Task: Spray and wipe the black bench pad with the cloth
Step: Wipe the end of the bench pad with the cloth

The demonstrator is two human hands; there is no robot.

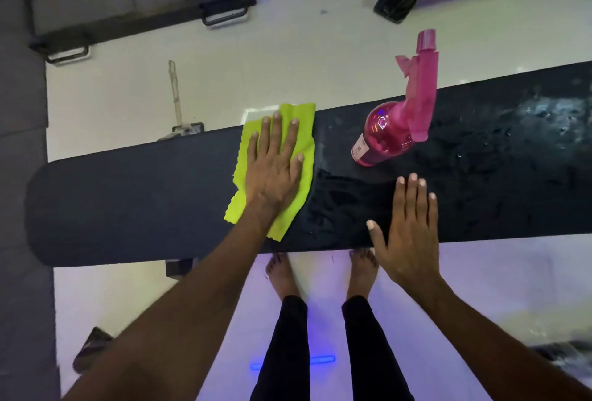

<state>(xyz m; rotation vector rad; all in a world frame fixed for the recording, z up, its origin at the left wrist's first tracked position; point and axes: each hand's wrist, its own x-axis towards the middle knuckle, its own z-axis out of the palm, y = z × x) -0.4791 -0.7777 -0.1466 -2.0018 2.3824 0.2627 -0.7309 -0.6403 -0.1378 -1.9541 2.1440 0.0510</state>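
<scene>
The long black bench pad runs across the view from left to right. Wet streaks and droplets cover its right half. A yellow-green cloth lies flat on the pad's middle, and my left hand presses down on it with fingers spread. A pink spray bottle stands on the pad near its far edge, right of the cloth. My right hand rests flat on the pad's near edge, fingers apart, holding nothing, just in front of the bottle.
White tiled floor surrounds the bench. A grey mat with black frame handles lies at the far left. A black equipment foot sits at the far right. My bare feet stand right at the bench's near edge.
</scene>
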